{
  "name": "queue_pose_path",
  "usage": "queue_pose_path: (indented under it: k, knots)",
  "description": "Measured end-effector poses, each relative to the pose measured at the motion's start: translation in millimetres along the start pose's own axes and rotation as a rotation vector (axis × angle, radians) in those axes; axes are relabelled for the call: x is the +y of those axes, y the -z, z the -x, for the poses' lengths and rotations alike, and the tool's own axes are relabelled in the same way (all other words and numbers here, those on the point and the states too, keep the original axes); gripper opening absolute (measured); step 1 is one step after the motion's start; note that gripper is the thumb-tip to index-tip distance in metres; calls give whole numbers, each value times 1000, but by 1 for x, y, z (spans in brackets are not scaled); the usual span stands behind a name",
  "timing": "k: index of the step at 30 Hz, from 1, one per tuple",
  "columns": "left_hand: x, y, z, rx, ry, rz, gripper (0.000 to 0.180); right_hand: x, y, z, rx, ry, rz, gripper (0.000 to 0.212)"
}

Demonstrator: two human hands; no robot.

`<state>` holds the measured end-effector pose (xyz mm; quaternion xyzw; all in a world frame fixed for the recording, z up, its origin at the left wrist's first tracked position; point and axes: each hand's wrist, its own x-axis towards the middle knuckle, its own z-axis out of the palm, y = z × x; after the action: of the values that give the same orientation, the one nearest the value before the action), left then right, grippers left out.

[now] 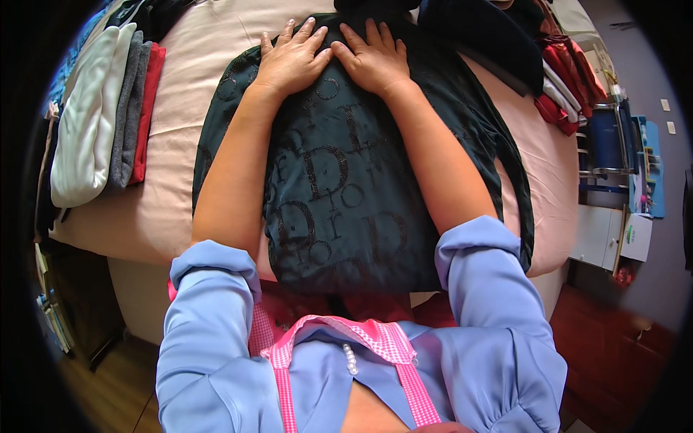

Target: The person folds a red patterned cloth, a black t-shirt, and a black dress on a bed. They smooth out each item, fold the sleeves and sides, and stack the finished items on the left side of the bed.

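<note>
A dark green long-sleeved top (339, 216) with a shiny black pattern lies spread out on the bed in front of me. My left hand (292, 61) rests flat on its far end, fingers spread. Close beside it, thumbs almost touching, my right hand (372, 58) also presses flat on the cloth. Neither hand grips anything. One sleeve of the top runs down the right side of the bed, and its near hem hangs at the bed's front edge by my body.
Folded clothes in white, grey and red (86, 123) stand at the left. Dark clothing (484, 43) lies at the far right beside a red and white pile (567, 79). Pink sheet (180, 108) covers the bed. A white cabinet (595, 234) is beyond its right edge.
</note>
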<state>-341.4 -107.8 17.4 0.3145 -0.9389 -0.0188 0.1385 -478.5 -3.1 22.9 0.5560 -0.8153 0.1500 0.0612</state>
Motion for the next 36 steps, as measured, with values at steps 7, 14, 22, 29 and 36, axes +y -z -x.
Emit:
queue_pose_path:
  k: [7, 14, 22, 29, 36]
  knots:
    - [5, 6, 1, -86, 43, -28, 57, 110, 51, 35, -214, -225, 160, 67]
    - [11, 4, 1, -54, 46, 0, 58, 195, 182, 292, 168, -381, 230, 49]
    - [7, 7, -2, -55, 53, -31, 65, 167, 210, 446, 141, -868, -179, 39]
    - [106, 51, 26, -6, -119, -151, 49, 186, 179, 448, 155, -795, -580, 21]
    - [264, 24, 46, 131, -404, 330, 59, 301, 270, 381, 749, -682, 217, 19]
